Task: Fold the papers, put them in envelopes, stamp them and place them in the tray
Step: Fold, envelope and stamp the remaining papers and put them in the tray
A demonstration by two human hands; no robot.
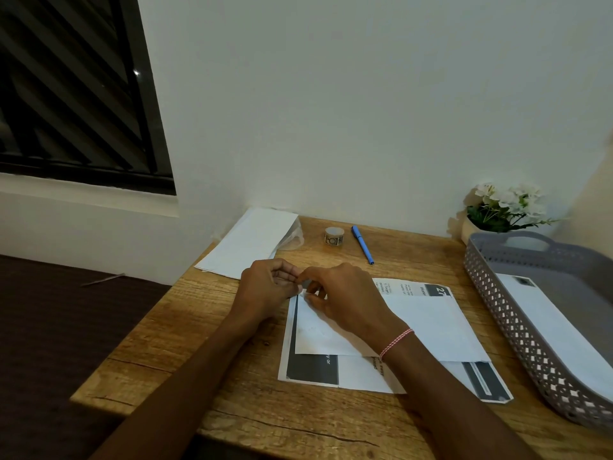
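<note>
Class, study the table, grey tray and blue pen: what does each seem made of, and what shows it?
The table looks like matt wood: grain and cracks show. The grey tray is likely moulded plastic, matt, its walls pierced with a regular lattice. The blue pen is probably smooth plastic; too small to be sure.

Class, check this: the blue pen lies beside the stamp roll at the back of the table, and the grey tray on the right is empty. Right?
Not quite. The head view shows the grey tray already holds a white envelope; the rest stands.

left hand (269, 288), right hand (345, 302), fingertips (299, 280) together
</note>
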